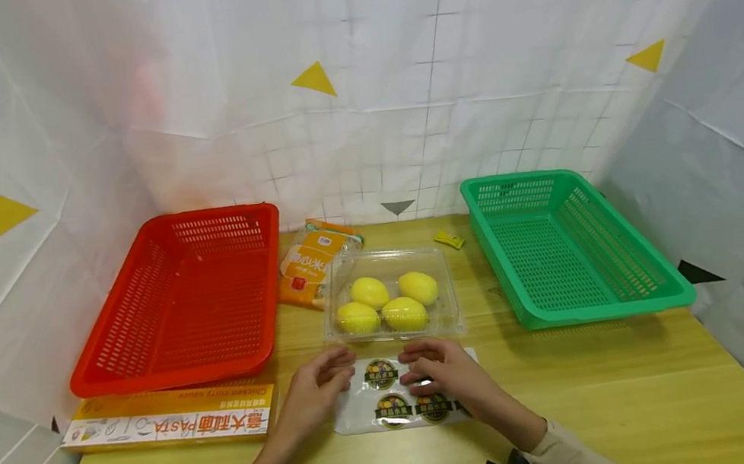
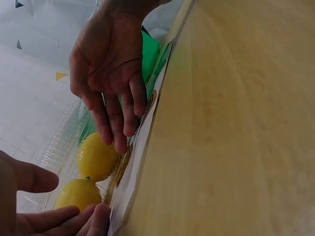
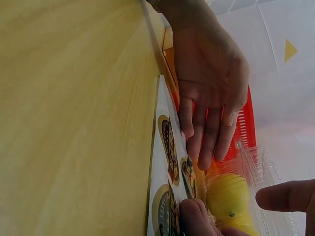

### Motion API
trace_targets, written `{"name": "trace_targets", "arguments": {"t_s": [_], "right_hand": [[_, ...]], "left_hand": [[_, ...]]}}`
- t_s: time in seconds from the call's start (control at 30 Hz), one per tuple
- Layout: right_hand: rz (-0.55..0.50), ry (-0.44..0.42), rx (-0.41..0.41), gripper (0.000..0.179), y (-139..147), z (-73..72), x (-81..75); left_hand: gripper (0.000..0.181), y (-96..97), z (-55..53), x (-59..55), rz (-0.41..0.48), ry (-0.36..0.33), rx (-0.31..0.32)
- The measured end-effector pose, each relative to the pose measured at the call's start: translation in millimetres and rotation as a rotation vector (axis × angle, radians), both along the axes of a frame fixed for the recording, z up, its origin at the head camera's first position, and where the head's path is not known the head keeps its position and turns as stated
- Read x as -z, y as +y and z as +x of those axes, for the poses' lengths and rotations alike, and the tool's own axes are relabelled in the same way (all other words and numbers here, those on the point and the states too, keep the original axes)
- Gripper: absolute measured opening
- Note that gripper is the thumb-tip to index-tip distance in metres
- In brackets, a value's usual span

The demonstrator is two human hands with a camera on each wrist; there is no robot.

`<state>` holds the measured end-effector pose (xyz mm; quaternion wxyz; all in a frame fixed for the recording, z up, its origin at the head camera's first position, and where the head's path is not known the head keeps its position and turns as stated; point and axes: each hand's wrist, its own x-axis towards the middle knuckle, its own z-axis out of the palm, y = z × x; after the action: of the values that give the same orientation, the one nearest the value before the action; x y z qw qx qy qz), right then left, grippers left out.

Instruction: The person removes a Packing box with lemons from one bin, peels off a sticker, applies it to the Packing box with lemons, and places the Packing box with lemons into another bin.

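Note:
A white sheet of round fruit-label stickers (image 1: 360, 414) lies on the wooden table in front of the person. My left hand (image 1: 314, 392) is at its left edge, fingers loosely bent and thumb apart, holding nothing. Over the sheet's right part is my right hand (image 1: 456, 375), also relaxed, its fingertips close to the stickers. Both palms face each other in the left wrist view, where the right hand (image 2: 113, 73) shows a bare palm. Just beyond the sheet, a clear plastic clamshell box (image 1: 448, 292) holds several yellow lemons (image 1: 405, 314).
A red basket (image 1: 175, 381) stands at the left, with a pasta box (image 1: 169, 420) in front of it. Behind the clamshell's left side lies an orange food packet (image 1: 304, 270). A small yellow sachet (image 1: 449, 240) lies near the green basket (image 1: 608, 310) at the right.

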<state>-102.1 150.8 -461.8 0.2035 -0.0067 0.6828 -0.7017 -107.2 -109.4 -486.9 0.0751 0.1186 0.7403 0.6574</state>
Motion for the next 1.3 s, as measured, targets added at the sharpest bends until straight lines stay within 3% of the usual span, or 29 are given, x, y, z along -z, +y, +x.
{"name": "trace_targets", "arguments": {"t_s": [0.23, 0.7, 1.3], "right_hand": [[-0.005, 0.006, 0.001, 0.046, -5, -3.3, 4.2], [-0.008, 0.034, -0.023, 0.046, -5, -3.0, 7.5], [0.005, 0.108, -0.020, 0.041, -6, -0.6, 17.6]], "left_hand": [[0.032, 1.0, 0.9, 1.5, -0.141, 0.057, 0.039], [0.043, 2.9, 3.9, 3.1, -0.293, 0.149, 0.154], [0.037, 4.0, 4.2, 6.6, -0.212, 0.151, 0.138]]}}
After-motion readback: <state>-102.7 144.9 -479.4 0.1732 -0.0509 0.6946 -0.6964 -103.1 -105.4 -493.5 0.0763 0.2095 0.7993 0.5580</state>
